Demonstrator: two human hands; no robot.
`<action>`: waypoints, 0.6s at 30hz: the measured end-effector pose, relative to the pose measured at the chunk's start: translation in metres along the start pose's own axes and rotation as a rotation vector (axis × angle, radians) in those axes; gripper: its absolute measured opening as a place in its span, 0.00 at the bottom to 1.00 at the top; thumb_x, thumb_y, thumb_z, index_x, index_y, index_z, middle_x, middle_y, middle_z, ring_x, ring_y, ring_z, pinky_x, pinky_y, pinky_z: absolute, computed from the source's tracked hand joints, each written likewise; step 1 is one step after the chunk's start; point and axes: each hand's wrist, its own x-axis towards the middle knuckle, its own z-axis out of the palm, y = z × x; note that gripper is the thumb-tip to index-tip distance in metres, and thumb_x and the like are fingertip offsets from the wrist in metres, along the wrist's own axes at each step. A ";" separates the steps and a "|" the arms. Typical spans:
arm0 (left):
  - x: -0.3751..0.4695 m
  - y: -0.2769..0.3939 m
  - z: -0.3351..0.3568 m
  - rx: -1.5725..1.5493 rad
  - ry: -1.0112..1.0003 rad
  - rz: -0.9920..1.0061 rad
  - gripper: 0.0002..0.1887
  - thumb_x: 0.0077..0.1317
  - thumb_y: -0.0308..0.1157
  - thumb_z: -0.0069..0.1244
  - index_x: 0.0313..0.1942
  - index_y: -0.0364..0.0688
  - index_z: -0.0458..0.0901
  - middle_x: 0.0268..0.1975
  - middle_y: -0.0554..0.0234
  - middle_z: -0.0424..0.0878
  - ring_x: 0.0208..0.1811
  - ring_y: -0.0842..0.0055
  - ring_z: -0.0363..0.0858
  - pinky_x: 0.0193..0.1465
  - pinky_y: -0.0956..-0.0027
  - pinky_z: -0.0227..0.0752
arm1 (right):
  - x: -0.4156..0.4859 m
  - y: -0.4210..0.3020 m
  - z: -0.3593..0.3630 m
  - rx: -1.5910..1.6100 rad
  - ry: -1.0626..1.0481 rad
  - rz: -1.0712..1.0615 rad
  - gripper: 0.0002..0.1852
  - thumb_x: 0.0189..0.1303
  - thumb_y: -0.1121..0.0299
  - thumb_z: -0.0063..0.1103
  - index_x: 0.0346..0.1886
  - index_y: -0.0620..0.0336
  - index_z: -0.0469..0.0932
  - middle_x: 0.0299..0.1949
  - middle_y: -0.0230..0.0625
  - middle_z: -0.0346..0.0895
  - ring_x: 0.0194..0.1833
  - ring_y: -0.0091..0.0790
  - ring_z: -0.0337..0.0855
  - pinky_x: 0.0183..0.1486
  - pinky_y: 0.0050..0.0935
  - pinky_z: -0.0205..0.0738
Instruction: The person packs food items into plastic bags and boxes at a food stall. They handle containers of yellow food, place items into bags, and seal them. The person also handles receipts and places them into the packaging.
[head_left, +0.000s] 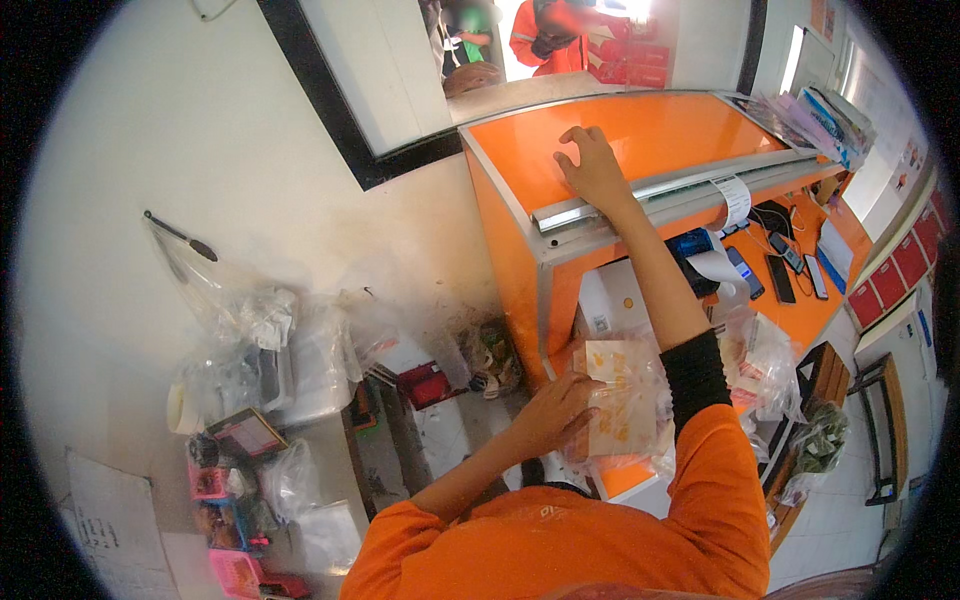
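My right hand (596, 169) is raised over the orange countertop (675, 142), close to the metal rail along its near edge. Its fingers are apart and curved, with nothing between them. My left hand (559, 412) is in front of my body, fingers bent at the left edge of a pale printed carton (626, 405) in a clear plastic bag. Whether those fingers grip the bag or only touch it, I cannot tell. Just right of my right forearm, a strip of printed paper (731, 199) hangs over the rail, above a dark printer (694, 259) with paper curling out.
Several phones (780, 277) and cables lie on the orange lower shelf. Filled plastic bags (761, 367) stand right of my sleeve. Plastic bags and small baskets (236, 574) crowd the left side table. Beyond the counter, a person in an orange jacket (559, 37) stands at the window opening.
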 end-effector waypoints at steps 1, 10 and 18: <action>-0.001 0.000 0.001 -0.008 0.001 0.026 0.19 0.61 0.31 0.49 0.52 0.39 0.68 0.48 0.48 0.69 0.49 0.54 0.71 0.51 0.58 0.66 | -0.001 0.001 0.000 0.010 0.019 -0.023 0.12 0.55 0.67 0.57 0.40 0.61 0.71 0.40 0.48 0.69 0.45 0.48 0.72 0.47 0.38 0.67; -0.013 -0.002 0.003 -0.014 -0.058 0.034 0.14 0.61 0.27 0.48 0.47 0.39 0.70 0.47 0.50 0.69 0.48 0.56 0.73 0.49 0.61 0.69 | 0.001 -0.009 -0.007 0.013 -0.105 0.061 0.14 0.56 0.63 0.49 0.27 0.66 0.74 0.28 0.52 0.73 0.36 0.53 0.75 0.40 0.46 0.68; -0.013 -0.001 0.006 -0.031 -0.043 0.049 0.13 0.60 0.25 0.49 0.46 0.38 0.70 0.47 0.52 0.69 0.47 0.58 0.73 0.49 0.64 0.70 | 0.002 -0.010 -0.008 0.022 -0.096 0.039 0.14 0.56 0.62 0.50 0.27 0.66 0.73 0.28 0.54 0.73 0.35 0.55 0.75 0.39 0.49 0.67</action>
